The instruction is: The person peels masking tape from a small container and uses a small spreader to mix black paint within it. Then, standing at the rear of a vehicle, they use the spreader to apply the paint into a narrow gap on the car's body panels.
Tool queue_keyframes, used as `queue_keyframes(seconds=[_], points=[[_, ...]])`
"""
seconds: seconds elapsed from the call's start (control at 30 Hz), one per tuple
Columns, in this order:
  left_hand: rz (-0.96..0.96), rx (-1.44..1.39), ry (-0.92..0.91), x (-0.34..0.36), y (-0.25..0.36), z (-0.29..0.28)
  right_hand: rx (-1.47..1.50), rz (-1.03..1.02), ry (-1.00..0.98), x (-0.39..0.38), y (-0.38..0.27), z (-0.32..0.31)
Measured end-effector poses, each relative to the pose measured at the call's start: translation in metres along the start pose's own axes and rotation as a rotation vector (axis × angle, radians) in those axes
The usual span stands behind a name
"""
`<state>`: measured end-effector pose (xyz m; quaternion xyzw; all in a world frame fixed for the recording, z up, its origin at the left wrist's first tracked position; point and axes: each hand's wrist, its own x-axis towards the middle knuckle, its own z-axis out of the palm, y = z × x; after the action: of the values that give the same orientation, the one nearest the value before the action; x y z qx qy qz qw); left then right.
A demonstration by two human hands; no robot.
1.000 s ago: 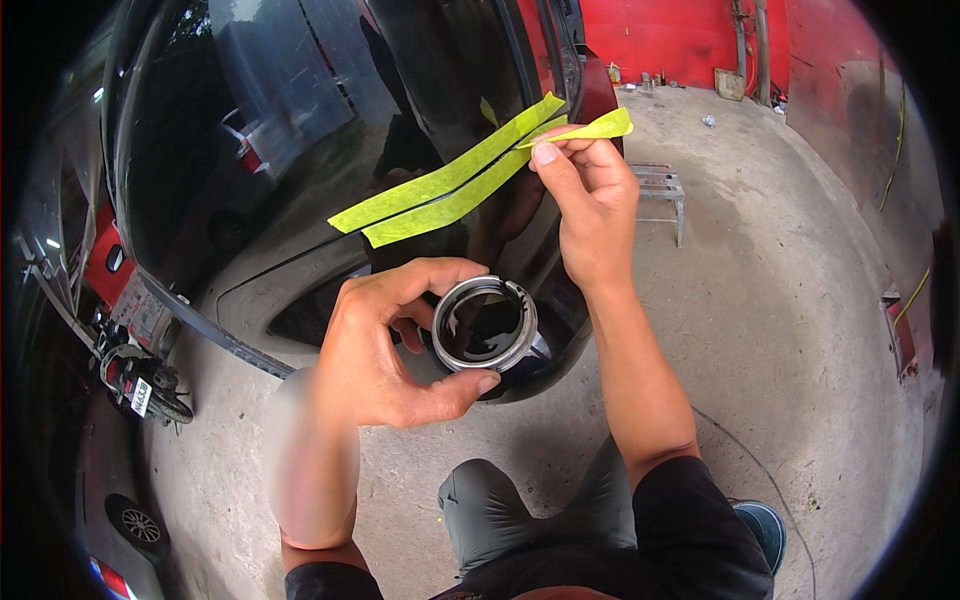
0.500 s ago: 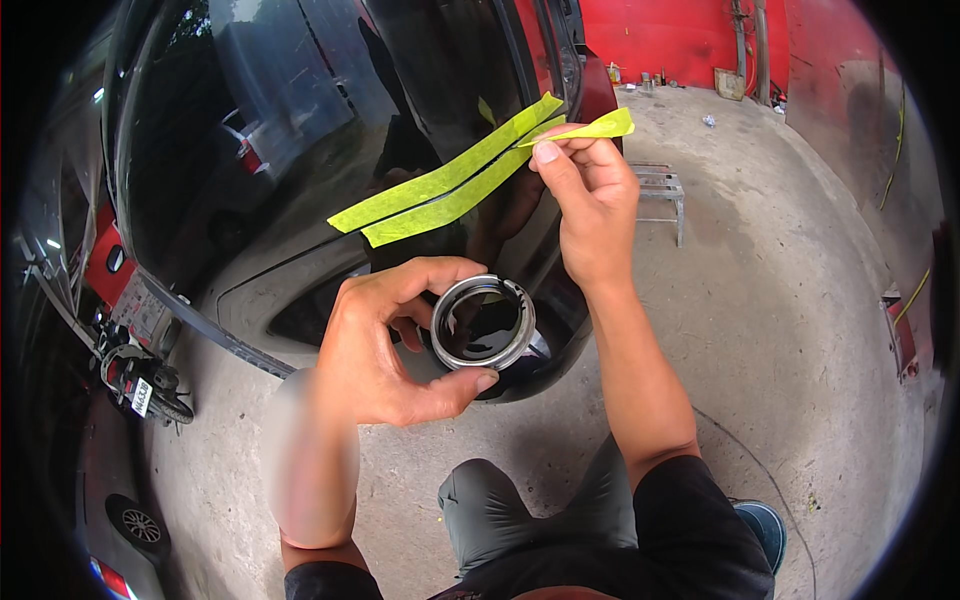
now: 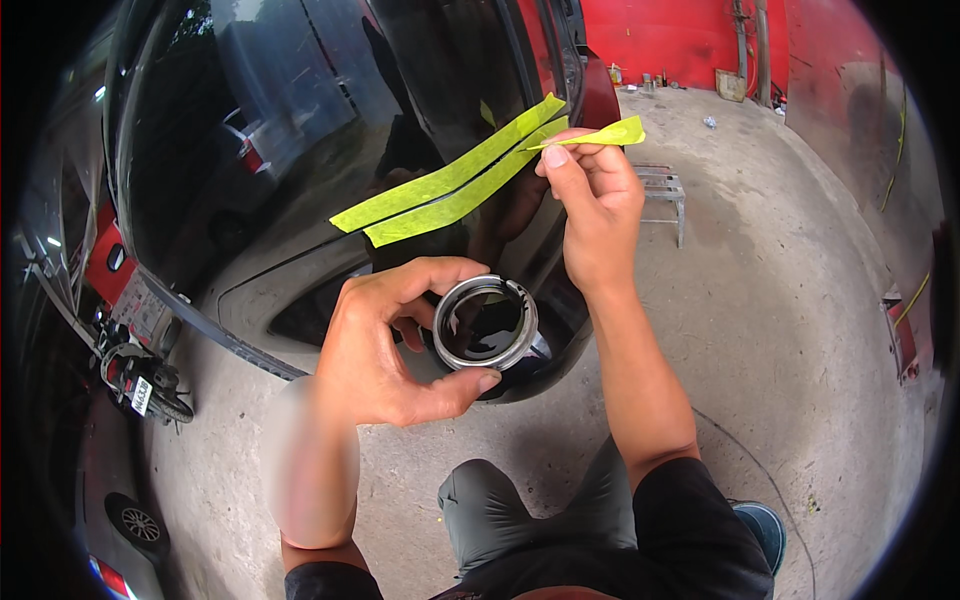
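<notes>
My left hand (image 3: pixel 405 340) is closed around a round metal ring (image 3: pixel 485 320) with a dark glossy centre, thumb on its lower edge, in front of the black car's lower panel (image 3: pixel 260 310). My right hand (image 3: pixel 590 210) pinches a yellow-green tape strip (image 3: pixel 620 131) above and to the right of the ring, with its free end sticking out to the right. Two long tape bands (image 3: pixel 425 212) run diagonally across the car's glossy body, either side of a thin dark line, up to the pinched strip.
A metal stool (image 3: pixel 662 190) stands right of the car. A red wall (image 3: pixel 680 40) backs the concrete floor. A motorcycle (image 3: pixel 140 380) and a grey car (image 3: pixel 125 520) are at the left. A metal panel (image 3: pixel 850 150) stands at the right, and a cable (image 3: pixel 760 470) lies nearby.
My right hand, with the tape strip, has shifted slightly to the right and down in the last half second. My left hand stays around the ring.
</notes>
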<state>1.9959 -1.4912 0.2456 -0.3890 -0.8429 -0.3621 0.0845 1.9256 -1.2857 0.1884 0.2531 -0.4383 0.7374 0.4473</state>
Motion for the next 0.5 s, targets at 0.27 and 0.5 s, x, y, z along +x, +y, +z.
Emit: queue_keyframes(seconds=[0.27, 0.5], points=[[0.013, 0.005, 0.007, -0.001, 0.0, -0.002, 0.078, 0.018, -0.004, -0.009, -0.012, -0.001], [0.021, 0.014, -0.003, 0.001, -0.005, 0.0, -0.018, -0.077, -0.179, -0.02, -0.043, -0.018]])
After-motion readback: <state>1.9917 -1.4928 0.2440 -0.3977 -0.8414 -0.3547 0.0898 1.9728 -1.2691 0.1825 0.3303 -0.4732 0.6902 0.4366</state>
